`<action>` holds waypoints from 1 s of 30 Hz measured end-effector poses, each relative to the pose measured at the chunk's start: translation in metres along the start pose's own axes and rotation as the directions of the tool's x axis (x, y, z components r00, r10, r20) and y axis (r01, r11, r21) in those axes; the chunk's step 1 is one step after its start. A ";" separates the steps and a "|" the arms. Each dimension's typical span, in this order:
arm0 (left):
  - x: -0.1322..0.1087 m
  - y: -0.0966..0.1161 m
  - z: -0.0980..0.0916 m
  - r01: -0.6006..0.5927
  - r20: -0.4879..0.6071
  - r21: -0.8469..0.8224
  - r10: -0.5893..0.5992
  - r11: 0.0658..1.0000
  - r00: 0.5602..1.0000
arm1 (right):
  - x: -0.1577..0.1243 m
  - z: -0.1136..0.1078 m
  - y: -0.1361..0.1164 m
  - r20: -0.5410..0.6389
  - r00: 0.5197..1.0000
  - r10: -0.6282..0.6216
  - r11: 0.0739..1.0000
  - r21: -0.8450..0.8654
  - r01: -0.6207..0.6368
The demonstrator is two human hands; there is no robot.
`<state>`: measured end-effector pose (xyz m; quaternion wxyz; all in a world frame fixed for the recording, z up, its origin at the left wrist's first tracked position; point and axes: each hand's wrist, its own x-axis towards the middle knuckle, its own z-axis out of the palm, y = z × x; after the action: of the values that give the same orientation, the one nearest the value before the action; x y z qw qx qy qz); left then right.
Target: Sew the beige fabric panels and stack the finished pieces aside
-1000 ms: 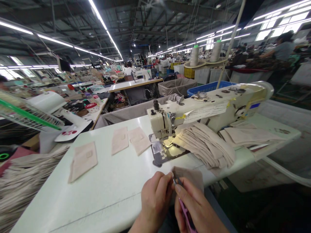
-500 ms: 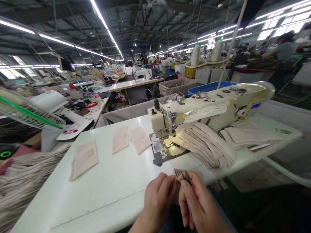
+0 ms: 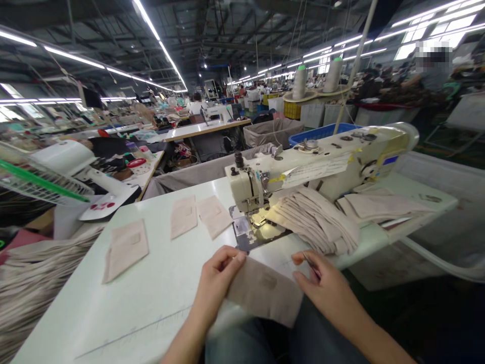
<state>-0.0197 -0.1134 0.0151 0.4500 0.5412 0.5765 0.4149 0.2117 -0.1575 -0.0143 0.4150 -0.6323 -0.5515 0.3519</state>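
Observation:
My left hand (image 3: 219, 278) pinches the upper left corner of a beige fabric piece (image 3: 265, 290), which hangs over the table's front edge and bears a small tab. Beside the piece's right end, my right hand (image 3: 316, 275) holds small metal snips (image 3: 311, 263) in its curled fingers, thumb and forefinger apart. Beyond both hands stands the sewing machine (image 3: 242, 189), its needle area lit. A bundle of beige pieces (image 3: 316, 217) lies right of the needle. Three similar pieces lie left of the machine, one (image 3: 127, 249) farther left than the others.
On the right of the table (image 3: 166, 288) are more folded pieces (image 3: 379, 206). A white fan (image 3: 64, 162) and a heap of beige cloth (image 3: 41, 283) are at the left. A blue basket (image 3: 322, 134) and thread cones (image 3: 300, 82) stand behind the machine.
My hands have moved apart, my left hand leftward and my right hand slightly right. The fabric piece is now spread out in view between them. The view has shifted slightly.

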 end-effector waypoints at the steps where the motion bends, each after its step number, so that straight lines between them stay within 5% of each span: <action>1: 0.004 -0.001 -0.006 0.054 0.005 -0.045 -0.054 0.998 0.999 | 0.002 -0.004 0.005 0.029 0.999 0.037 0.999 0.002 -0.037; 6: 0.017 -0.004 -0.021 0.226 -0.008 -0.210 -0.233 0.951 0.973 | 0.001 -0.010 0.004 0.200 0.974 0.103 0.990 0.073 -0.119; 15: 0.023 0.003 -0.028 0.247 -0.018 -0.239 -0.258 0.939 0.966 | 0.006 -0.002 -0.003 0.235 0.969 0.076 0.984 0.139 -0.111; 19: 0.035 0.008 -0.033 0.256 0.067 -0.246 -0.247 0.935 0.967 | 0.001 0.003 0.006 0.269 0.936 0.225 0.915 0.271 -0.298; 21: 0.046 0.009 -0.031 0.230 0.092 -0.184 -0.217 0.955 0.972 | -0.005 0.009 0.010 0.255 0.927 0.276 0.884 0.310 -0.349; 24: 0.070 0.008 -0.019 0.008 0.088 0.150 -0.021 0.989 0.996 | -0.015 0.021 0.013 0.136 0.977 0.167 0.947 0.253 -0.197; 27: 0.095 0.002 -0.001 -0.233 0.145 0.474 0.185 0.849 0.972 | -0.022 0.034 0.014 0.075 0.994 0.076 0.974 0.206 -0.090; 30: 0.110 -0.006 0.014 -0.256 0.172 0.532 0.192 0.807 0.966 | -0.024 0.042 0.021 0.061 0.997 0.050 0.985 0.164 -0.060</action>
<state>-0.0090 -0.0041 -0.0014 0.2545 0.7338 0.5776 0.2515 0.1794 -0.1762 -0.0512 0.4403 -0.6003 -0.5144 0.4257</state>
